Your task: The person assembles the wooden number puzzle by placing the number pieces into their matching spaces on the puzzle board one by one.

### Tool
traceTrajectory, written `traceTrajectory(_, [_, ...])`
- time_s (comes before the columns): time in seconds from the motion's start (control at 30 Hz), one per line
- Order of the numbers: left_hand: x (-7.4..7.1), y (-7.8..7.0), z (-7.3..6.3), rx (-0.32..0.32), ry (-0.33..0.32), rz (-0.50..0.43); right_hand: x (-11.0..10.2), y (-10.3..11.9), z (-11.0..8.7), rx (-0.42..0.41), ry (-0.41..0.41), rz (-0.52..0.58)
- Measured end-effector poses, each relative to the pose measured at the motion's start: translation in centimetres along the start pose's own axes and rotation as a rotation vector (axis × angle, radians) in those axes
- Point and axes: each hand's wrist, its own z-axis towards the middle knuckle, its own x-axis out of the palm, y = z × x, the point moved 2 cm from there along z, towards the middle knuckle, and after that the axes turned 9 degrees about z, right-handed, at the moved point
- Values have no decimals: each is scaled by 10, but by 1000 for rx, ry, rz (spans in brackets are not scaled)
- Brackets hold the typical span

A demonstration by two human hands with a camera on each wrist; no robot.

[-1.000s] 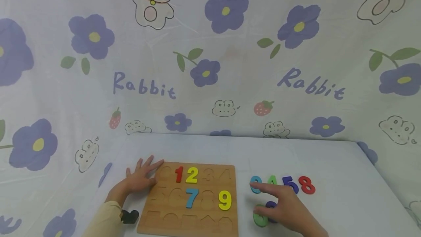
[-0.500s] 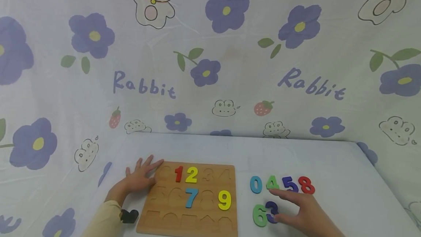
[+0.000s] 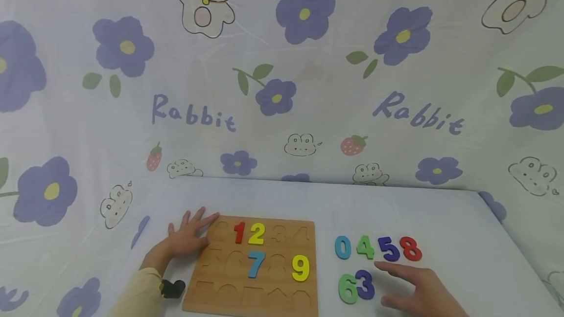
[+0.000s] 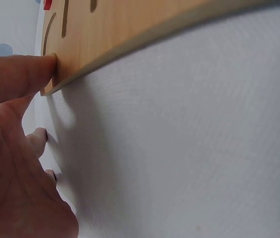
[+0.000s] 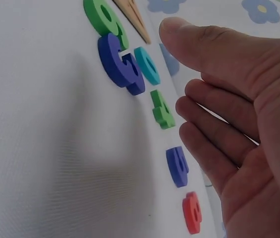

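My left hand (image 3: 188, 237) lies spread at the left edge of a wooden number puzzle board (image 3: 224, 278), touching it near the far corner. In the left wrist view, a fingertip (image 4: 50, 64) rests on the wood. The board bears a red 1 (image 3: 239, 232), yellow 2 (image 3: 257, 234), blue 7 (image 3: 256, 264) and yellow 9 (image 3: 301, 268). My right hand (image 3: 423, 290) hovers with nothing in it, fingers loosely bent and thumb apart. Nearest to it are the purple 3 (image 3: 365, 284) and purple 5 (image 3: 388, 249).
Also right of the board lie a blue 0 (image 3: 342, 247), green 4 (image 3: 364, 247), red 8 (image 3: 411, 248) and green 6 (image 3: 348, 288) touching the 3. A dark heart-shaped thing (image 3: 174, 289) is by the left wrist. A patterned cloth (image 3: 308, 87) hangs behind the white table (image 3: 462, 238).
My right hand has drawn back to the right from over the loose numbers, uncovering the 0, 4, 5, 6 and 3. The left hand and the board stay put.
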Motion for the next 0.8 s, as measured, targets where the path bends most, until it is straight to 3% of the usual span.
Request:
traceTrajectory(0.37, [1,2,0,0,1,-11,18,-2,7,-15,-7,71])
traceTrajectory(0.8, [0,1,-1,3,3,-8,31,0,17,-30,-24,51])
